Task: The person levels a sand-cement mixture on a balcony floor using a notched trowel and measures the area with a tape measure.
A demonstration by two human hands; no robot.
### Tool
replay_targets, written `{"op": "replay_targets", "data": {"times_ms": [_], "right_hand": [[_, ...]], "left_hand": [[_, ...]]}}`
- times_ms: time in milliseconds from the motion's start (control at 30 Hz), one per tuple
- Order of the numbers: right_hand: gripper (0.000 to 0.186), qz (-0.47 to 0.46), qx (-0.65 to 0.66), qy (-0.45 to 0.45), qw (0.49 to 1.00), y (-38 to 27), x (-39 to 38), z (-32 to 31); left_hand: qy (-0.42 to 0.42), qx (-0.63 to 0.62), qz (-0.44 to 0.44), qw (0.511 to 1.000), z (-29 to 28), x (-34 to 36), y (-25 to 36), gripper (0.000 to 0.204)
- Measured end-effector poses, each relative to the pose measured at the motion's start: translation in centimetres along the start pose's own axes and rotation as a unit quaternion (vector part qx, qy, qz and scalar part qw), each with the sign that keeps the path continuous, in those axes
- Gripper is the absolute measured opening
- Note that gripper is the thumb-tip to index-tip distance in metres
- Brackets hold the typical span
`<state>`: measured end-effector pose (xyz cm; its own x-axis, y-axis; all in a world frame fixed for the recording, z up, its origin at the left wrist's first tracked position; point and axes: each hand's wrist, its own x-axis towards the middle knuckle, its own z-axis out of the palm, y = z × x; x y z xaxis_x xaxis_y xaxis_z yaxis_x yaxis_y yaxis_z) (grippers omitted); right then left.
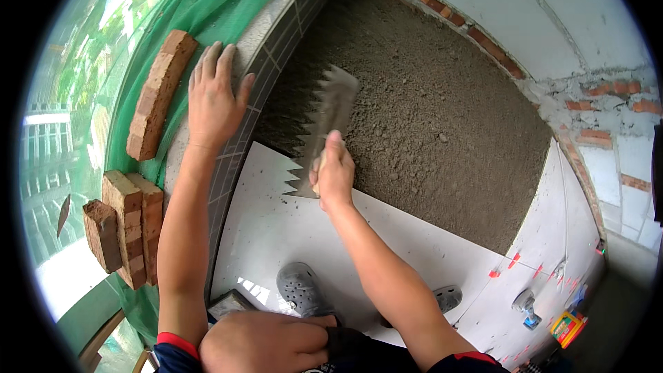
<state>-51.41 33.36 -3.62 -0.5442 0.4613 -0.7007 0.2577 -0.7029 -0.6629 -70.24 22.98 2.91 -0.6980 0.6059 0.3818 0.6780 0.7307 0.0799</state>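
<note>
My left hand rests with fingers stretched out on the pale ledge atop the dark tiled low wall, beside the green mesh. My right hand grips the handle of a metal notched trowel, whose long toothed edge faces left over a bed of rough grey mortar. The trowel's near end reaches over the edge of the large white floor tiles, on which grey clogs show under me.
Bricks lie on the left ledge, several more stacked nearer. A rough brick-and-plaster wall bounds the mortar. At right, red spacers, a metal tool with a blue part and a yellow-red container sit on or beside the tiles.
</note>
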Motion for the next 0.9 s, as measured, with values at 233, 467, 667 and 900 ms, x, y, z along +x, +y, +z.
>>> {"op": "replay_targets", "data": {"times_ms": [233,467,667,900], "right_hand": [[0.03,-0.011,-0.179,-0.231,0.956,-2.5,-2.8,-6.1],[0.051,-0.141,-0.587,-0.335,0.723,-1.0,-3.0,-9.3],[0.053,-0.176,-0.511,-0.154,0.827,-4.0,5.4,-6.3],[0.035,-0.1,-0.214,0.095,0.967,-13.0,7.5,-18.8]], "left_hand": [[-0.003,-0.009,-0.023,1.0,-0.3,-0.5,-0.8,0.053],[0.001,-0.029,-0.028,0.999,-0.6,-0.3,-0.5,0.054],[-0.009,-0.024,-0.03,0.999,-0.8,-0.3,-1.0,0.053],[-0.023,-0.032,-0.032,0.999,-0.8,-0.5,-1.1,0.053]]}}
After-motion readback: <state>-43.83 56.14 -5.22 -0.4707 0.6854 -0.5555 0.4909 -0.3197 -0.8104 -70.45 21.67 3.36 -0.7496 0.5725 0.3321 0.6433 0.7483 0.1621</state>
